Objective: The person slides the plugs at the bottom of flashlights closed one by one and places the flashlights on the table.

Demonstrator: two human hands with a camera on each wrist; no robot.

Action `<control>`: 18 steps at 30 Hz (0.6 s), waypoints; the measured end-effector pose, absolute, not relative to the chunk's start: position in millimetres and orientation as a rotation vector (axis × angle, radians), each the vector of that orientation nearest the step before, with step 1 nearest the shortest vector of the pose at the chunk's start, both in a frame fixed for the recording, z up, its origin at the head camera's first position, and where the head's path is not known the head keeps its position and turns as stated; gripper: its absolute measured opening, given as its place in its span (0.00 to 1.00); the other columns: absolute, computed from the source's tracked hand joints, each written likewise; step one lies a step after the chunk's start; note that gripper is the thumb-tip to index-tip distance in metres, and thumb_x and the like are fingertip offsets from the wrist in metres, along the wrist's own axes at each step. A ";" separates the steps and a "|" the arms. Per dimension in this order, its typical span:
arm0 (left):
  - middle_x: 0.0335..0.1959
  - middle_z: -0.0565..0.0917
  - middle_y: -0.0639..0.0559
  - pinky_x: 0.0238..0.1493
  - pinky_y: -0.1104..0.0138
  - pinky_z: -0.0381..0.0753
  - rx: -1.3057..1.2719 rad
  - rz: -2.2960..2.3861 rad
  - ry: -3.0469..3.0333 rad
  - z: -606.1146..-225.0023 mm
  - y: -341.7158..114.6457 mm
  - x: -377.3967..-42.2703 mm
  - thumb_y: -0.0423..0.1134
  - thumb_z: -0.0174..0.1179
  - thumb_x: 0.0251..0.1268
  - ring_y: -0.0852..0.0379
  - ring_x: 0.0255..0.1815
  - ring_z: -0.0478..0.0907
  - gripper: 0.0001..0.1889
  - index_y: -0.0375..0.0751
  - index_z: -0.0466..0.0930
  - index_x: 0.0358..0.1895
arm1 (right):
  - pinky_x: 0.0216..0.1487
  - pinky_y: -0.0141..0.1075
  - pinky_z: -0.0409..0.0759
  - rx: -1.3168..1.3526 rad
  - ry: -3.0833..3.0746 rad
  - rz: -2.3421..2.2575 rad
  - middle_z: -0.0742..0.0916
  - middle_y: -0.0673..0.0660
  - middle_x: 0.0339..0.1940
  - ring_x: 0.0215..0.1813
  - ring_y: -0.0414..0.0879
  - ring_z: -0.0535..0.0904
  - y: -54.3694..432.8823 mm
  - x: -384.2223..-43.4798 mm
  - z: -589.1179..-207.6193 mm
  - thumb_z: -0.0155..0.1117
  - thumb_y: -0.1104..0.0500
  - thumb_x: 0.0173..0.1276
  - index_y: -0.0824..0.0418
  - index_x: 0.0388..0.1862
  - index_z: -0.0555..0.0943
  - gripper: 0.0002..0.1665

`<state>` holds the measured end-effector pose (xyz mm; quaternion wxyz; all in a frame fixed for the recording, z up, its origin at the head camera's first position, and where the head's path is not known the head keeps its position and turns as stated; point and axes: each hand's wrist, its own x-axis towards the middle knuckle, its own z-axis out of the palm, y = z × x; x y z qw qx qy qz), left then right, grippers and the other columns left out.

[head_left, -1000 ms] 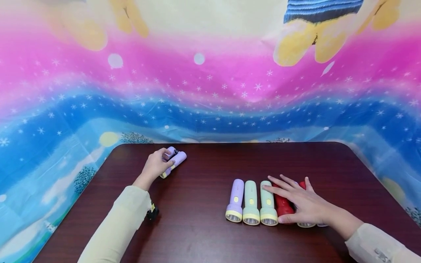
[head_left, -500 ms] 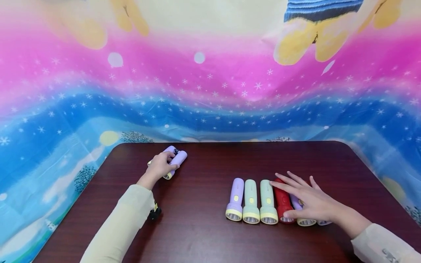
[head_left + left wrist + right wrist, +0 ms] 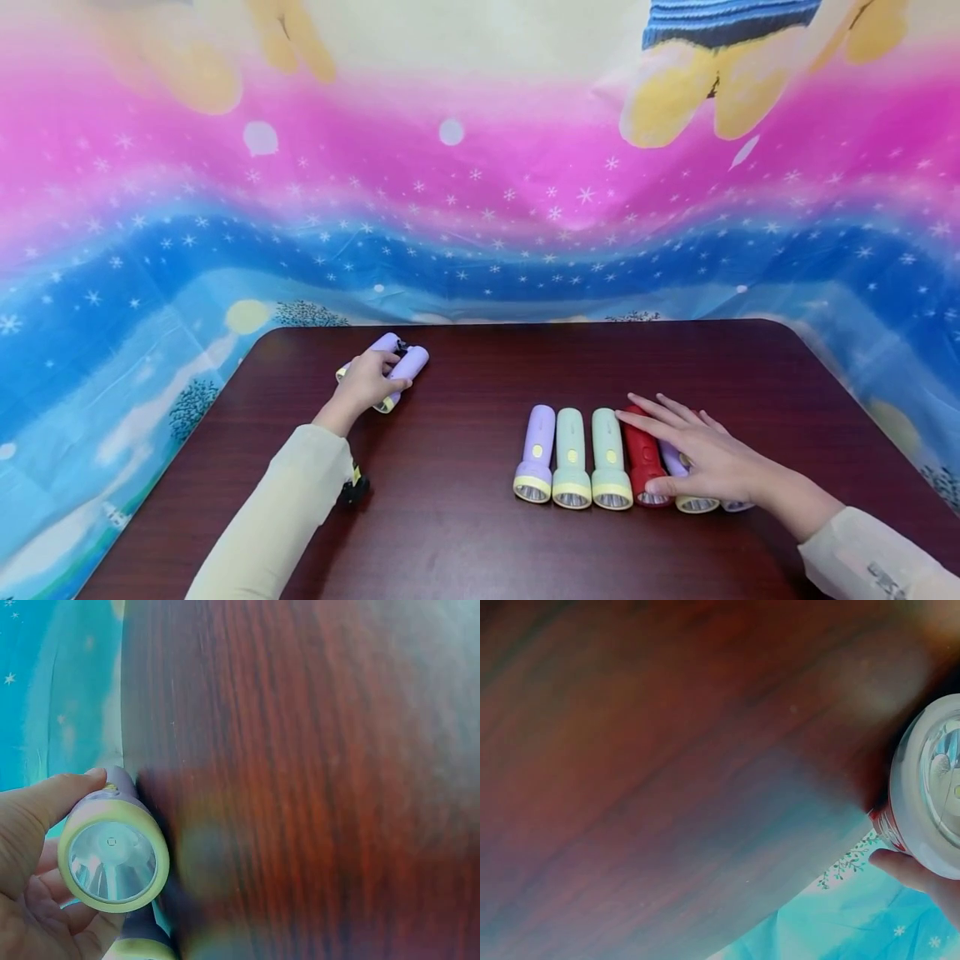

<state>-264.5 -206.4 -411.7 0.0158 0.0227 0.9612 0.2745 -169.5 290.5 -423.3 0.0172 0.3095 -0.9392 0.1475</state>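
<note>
My left hand (image 3: 365,382) grips a purple flashlight (image 3: 411,362) at the back left of the table, its yellow-rimmed lens towards me. Beside it, on the left, lies a second purple flashlight (image 3: 384,341), partly hidden by the hand. In the left wrist view the thumb lies on top of the gripped flashlight (image 3: 112,855), with fingers curled on its other side. My right hand (image 3: 712,458) is spread over the right part of a flashlight row, its thumb at the red flashlight (image 3: 643,450). Under the palm, a purple flashlight (image 3: 672,458) and another lens show only partly.
Left of the red flashlight lie two pale green flashlights (image 3: 572,458) (image 3: 611,458) and a purple flashlight (image 3: 535,454), side by side, lenses towards me. All rest on a dark brown table (image 3: 450,517). Behind it hangs a colourful printed cloth (image 3: 480,192).
My left hand has shifted slightly to the right on the purple flashlights. My right hand has slid a little to the right, uncovering more of the red flashlight, and then stays nearly still.
</note>
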 end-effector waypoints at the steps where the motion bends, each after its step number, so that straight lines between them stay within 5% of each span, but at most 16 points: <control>1: 0.50 0.86 0.36 0.48 0.56 0.84 0.070 0.873 2.987 -411.7 -206.2 -263.7 0.43 0.70 0.60 0.44 0.51 0.83 0.28 0.32 0.78 0.60 | 0.56 0.78 0.61 0.963 -2.917 0.456 0.64 0.55 0.80 0.75 0.70 0.58 290.6 -169.8 -423.2 0.73 0.33 0.52 0.35 0.77 0.61 0.54; 18: 0.52 0.85 0.34 0.50 0.56 0.85 0.090 1.029 2.984 -413.9 -207.9 -251.1 0.41 0.69 0.61 0.43 0.53 0.84 0.28 0.30 0.76 0.62 | 0.56 0.77 0.63 0.971 -2.900 0.446 0.65 0.56 0.79 0.74 0.70 0.59 291.2 -169.7 -424.4 0.72 0.33 0.52 0.37 0.77 0.61 0.54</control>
